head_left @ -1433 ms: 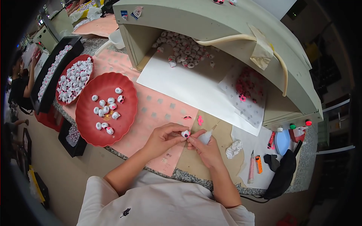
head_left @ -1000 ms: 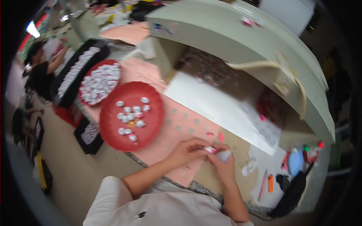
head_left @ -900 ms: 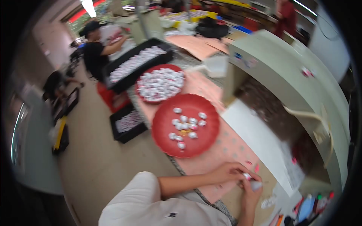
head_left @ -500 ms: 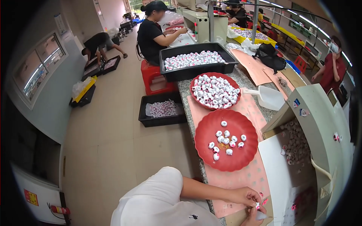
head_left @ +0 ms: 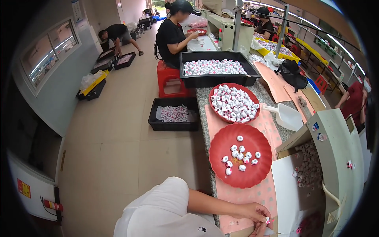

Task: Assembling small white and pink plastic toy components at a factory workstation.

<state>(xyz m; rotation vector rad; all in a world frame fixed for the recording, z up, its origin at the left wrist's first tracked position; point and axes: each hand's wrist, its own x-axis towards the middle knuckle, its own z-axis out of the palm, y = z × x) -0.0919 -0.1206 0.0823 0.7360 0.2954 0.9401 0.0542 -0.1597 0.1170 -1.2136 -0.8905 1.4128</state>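
Observation:
My left hand (head_left: 256, 212) reaches in at the bottom right, its fingers pinching a small white piece with pink on it (head_left: 268, 220). Just below it, at the picture's lower edge, is my right hand (head_left: 259, 229), its fingers curled around a translucent bottle with a thin tip (head_left: 268, 232). Part of the right hand is cut off by the edge. Beyond the hands stands a scalloped red tray (head_left: 252, 179) with several small round white pieces (head_left: 242, 168) lying in it.
Behind it, a second red tray (head_left: 256, 115) is heaped with white-and-pink pieces, near a white scoop (head_left: 289, 117) and a full black bin (head_left: 205, 81). A pale machine housing (head_left: 337, 146) borders the right side. A co-worker (head_left: 171, 37) sits at the far end of the bench.
The view has shifted, so the bench and trays appear farther right and lower. My hands stay close together around the small piece. The bottle is less visible now.

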